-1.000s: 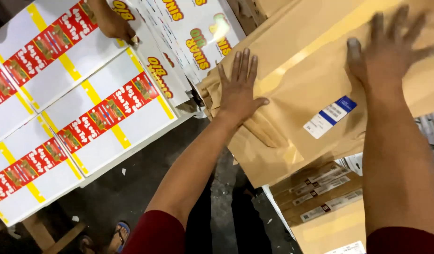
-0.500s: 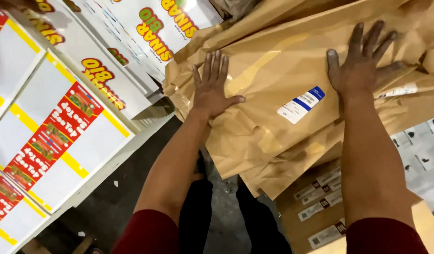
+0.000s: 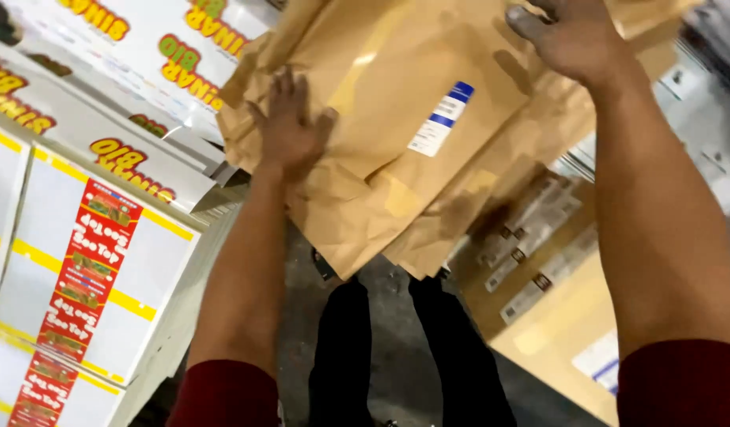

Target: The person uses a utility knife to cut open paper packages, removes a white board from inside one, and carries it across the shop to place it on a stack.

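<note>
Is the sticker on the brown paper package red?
No, the sticker on the brown paper package is white with a blue end, lying between the left hand and right hand.

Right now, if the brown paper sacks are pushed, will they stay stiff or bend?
The brown paper sacks look creased and overhang unsupported, so they probably flop. The left hand and right hand press flat, suggesting the layers may slide.

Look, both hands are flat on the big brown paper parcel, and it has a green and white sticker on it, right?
Not quite: the sticker is blue and white, as the head view shows. The left hand and right hand do press flat on the brown paper parcel.
</note>
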